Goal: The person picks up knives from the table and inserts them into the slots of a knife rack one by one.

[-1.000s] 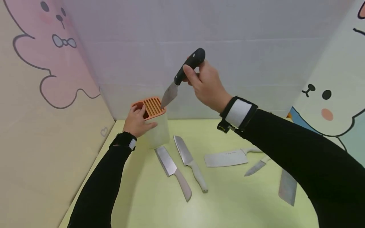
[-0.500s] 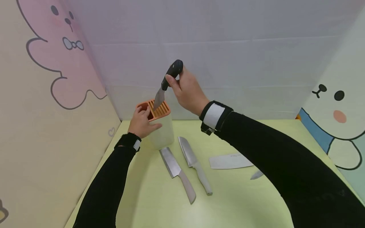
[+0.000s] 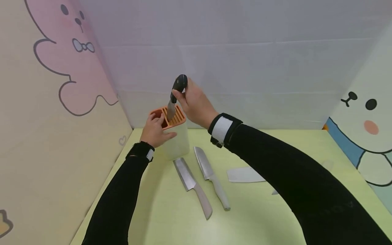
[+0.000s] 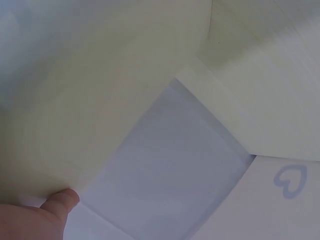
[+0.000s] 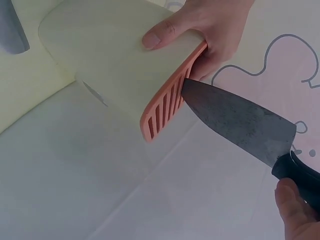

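Observation:
My right hand (image 3: 197, 103) holds a knife (image 5: 240, 122) by its black handle (image 3: 179, 86), blade pointing down. The blade's tip is at the slotted part of the orange top (image 3: 180, 117) of a pale knife block (image 3: 176, 141); whether it has entered a slot I cannot tell. My left hand (image 3: 154, 131) grips the block's rim, its fingers in the wide opening beside the slots and its thumb on the outer wall. In the left wrist view only part of that hand (image 4: 37, 217) shows, against the pale wall.
On the yellow-green table (image 3: 171, 211) lie a pink-handled cleaver (image 3: 193, 187) and a white-handled knife (image 3: 211, 177). Another cleaver blade (image 3: 245, 175) and a small blade tip (image 3: 274, 192) show partly under my right forearm. A white wall (image 3: 232, 68) stands behind the block.
My right hand has moved left and down with the knife, bringing its tip to the slots nearest the wide opening. My left hand keeps its grip on the block. The view has shifted slightly.

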`<action>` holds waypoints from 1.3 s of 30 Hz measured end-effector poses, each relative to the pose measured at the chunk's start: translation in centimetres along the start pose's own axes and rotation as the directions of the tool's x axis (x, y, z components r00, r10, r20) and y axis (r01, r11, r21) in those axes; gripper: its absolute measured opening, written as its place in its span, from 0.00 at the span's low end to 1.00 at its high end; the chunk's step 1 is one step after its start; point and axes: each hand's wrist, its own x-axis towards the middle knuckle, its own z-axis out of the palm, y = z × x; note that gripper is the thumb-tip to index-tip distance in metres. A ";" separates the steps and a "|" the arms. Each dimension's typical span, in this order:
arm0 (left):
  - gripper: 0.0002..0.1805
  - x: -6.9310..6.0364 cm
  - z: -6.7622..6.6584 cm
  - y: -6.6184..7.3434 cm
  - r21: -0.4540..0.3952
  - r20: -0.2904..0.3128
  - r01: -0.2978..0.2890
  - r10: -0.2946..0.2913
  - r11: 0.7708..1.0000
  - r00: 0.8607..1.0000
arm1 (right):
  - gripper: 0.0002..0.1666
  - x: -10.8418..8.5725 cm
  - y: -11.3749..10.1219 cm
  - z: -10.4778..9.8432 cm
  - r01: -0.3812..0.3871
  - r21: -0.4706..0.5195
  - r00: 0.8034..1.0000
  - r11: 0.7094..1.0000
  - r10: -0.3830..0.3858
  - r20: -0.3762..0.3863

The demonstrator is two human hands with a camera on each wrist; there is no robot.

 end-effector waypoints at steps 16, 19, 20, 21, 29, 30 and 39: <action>0.56 -0.3 0.0 0.2 -0.029 0.030 0.016 -0.015 0.999 0.999 | 0.20 1.8 0.7 3.3 0.030 -0.076 0.989 0.997 -0.018 0.145; 0.56 -0.5 -0.1 0.2 -0.023 0.035 0.018 -0.018 1.000 0.999 | 0.20 1.8 0.9 4.0 0.004 -0.059 0.990 0.998 0.005 0.141; 0.56 -0.5 -0.1 0.2 -0.022 0.034 0.020 -0.019 1.000 0.999 | 0.20 1.8 1.0 4.2 -0.006 -0.053 0.990 0.999 0.013 0.137; 0.56 -0.6 -0.2 0.2 -0.023 0.032 0.021 -0.021 0.999 0.999 | 0.20 1.8 1.1 4.4 -0.017 -0.043 0.991 0.999 0.022 0.135; 0.54 -0.4 -0.2 0.6 -0.015 0.016 -0.016 0.016 1.000 1.000 | 0.19 1.7 1.7 6.0 -0.097 0.003 0.983 0.995 0.096 0.159; 0.54 -0.4 -0.1 0.7 -0.014 0.015 -0.021 0.022 1.000 1.000 | 0.19 1.7 1.7 6.1 -0.106 0.006 0.981 0.994 0.103 0.162; 0.54 -0.4 -0.1 1.0 0.002 0.006 -0.034 0.034 0.999 0.999 | 0.20 1.4 2.4 6.7 -0.163 0.021 0.971 0.986 0.157 0.178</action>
